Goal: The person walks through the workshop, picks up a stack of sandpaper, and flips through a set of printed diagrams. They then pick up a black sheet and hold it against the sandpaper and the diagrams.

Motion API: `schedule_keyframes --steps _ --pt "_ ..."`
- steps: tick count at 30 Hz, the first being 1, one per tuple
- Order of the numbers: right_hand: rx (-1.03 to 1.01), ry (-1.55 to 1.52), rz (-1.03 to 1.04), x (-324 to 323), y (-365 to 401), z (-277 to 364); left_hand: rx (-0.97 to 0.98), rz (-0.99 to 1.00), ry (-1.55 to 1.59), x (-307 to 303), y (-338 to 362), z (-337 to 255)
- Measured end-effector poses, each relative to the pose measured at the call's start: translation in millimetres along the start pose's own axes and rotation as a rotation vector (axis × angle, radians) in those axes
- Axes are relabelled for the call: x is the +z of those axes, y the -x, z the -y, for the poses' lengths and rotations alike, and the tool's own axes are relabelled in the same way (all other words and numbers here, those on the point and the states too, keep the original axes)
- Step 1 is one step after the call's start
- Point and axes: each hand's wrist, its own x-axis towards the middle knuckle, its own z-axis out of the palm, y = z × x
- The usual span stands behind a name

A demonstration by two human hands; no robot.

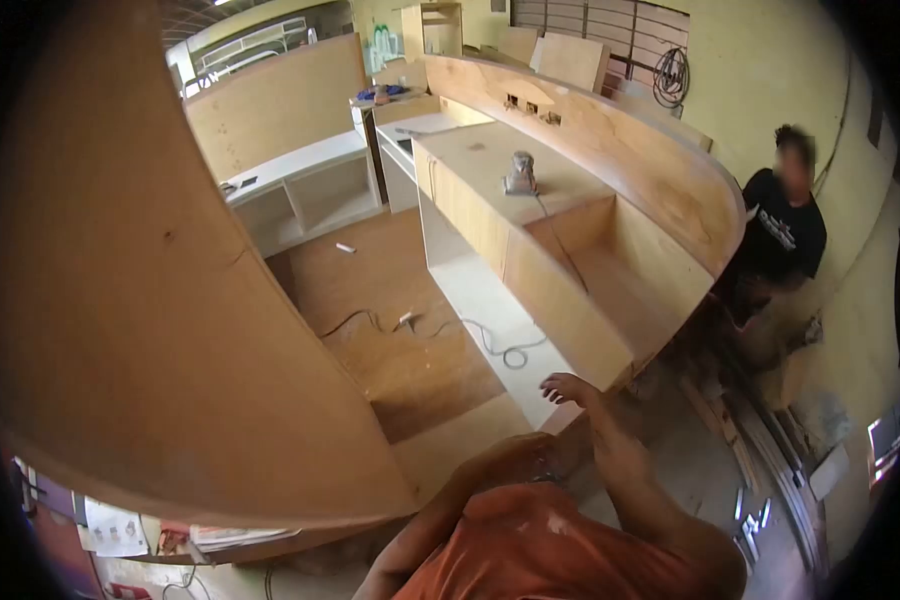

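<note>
My right hand is raised with its fingers loosely bent and apart, and nothing shows in it. It is nearest to the end of the long wooden cabinet unit and the white panel low along its side. My left hand is in front of my chest; its fingers are blurred and partly hidden, so I cannot make out what, if anything, they hold. A power sander stands on the cabinet top, its cord hanging into an open compartment.
A large curved wooden panel rises on my left. Cord loops across the white panel and the brown floor board. To the right, another person in a black shirt is near long strips on the floor. White shelving stands behind.
</note>
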Motion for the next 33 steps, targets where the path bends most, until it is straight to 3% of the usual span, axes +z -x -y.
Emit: schedule_keyframes --steps 1,2,4,6,7,8,10,11,12,13,14,15,16,17,19,20,22,24,26,28,30,32,33 --pt "-0.119 0.184 0.126 -3 43 82 -0.129 -0.051 -0.074 -7 -3 6" --pt "-0.192 0.232 0.226 -10 65 110 -0.274 -0.096 -0.123 -1 -23 32" --pt "-0.325 0.281 0.398 -49 101 165 -0.341 -0.048 -0.374 -21 -45 67" --pt "-0.407 0.221 0.486 -90 125 201 -0.592 -0.14 -0.207 -27 -39 113" --pt "-0.392 0.229 0.519 -112 115 202 -0.624 -0.311 0.027 -22 -26 142" --pt "-0.407 0.073 0.372 -136 100 202 -0.648 -0.483 0.25 -16 -9 164" --pt "-0.442 -0.175 0.091 -176 53 187 -0.877 -0.962 0.453 7 27 182" --pt "-0.434 -0.172 0.115 -178 29 180 -1.093 -1.071 0.325 6 34 142" --pt "-0.398 -0.275 -0.068 -173 10 173 -0.795 -1.45 0.527 67 112 258" --pt "-0.357 -0.372 -0.254 -166 -1 168 -0.883 -1.333 0.006 113 144 281" --pt "-0.317 -0.433 -0.304 -150 -8 163 -0.867 -1.48 0.203 150 171 264" --pt "-0.355 -0.336 -0.31 -141 -13 154 -1.649 -1.056 -0.348 155 174 247" --pt "-0.39 -0.238 -0.315 -136 -17 143 -1.352 -0.776 -0.646 171 211 219" --pt "-0.371 -0.341 -0.269 -140 -22 136 -1.584 -0.925 -0.045 196 207 198" --pt "-0.315 -0.527 -0.203 -139 -22 127 -1.686 -1.045 0.305 196 184 189" --pt "-0.293 -0.605 -0.182 -134 -17 130 -1.69 -1.06 0.369 184 172 194" --pt "-0.249 -0.551 0.119 -131 -1 143 -1.654 -1.064 0.401 149 146 217" --pt "-0.246 -0.822 0.089 -141 -7 153 -1.594 -1.053 0.393 98 120 254" --pt "-0.15 -0.144 0.012 -142 -8 83 -1.53 -1.039 0.355 32 94 296" --pt "0.332 -0.262 0.092 -181 -25 -1 -1.446 -0.999 0.252 -53 72 343" --pt "-0.117 0.869 0.412 -228 -11 84 -1.361 -0.902 0.056 -150 56 389" --pt "0.431 0.812 0.802 -259 -28 168 -1.26 -0.775 -0.234 -254 41 421" --pt "0.436 0.757 0.796 -251 -46 243 -1.198 -0.772 -0.298 -304 30 424"
